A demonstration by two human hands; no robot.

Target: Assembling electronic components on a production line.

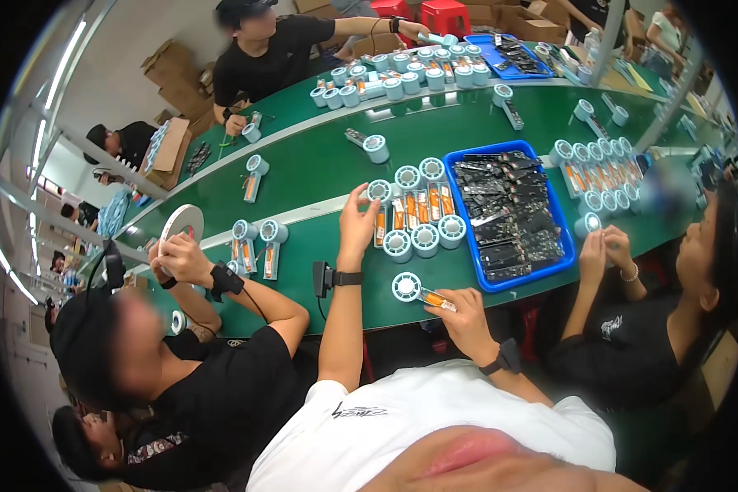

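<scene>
My left hand (pixel 356 225) reaches forward to a cluster of pale blue handheld fan bodies (pixel 414 215) with orange inserts on the green belt (pixel 320 164); its fingertips touch the round head of the nearest one (pixel 378 191). My right hand (pixel 466 313) rests at the belt's near edge, fingers closed on the orange handle part of a single pale blue fan body (pixel 418 293) lying flat. A blue tray (pixel 469 264) of black circuit parts sits just right of the cluster.
A person on my left (pixel 180 261) holds a white tape roll (pixel 183 221). A person on my right (pixel 605 250) handles a fan part by another fan cluster (pixel 599 176). Across the belt, another worker (pixel 262 57) sits by rows of fan bodies (pixel 402 72) and a second blue tray (pixel 504 56).
</scene>
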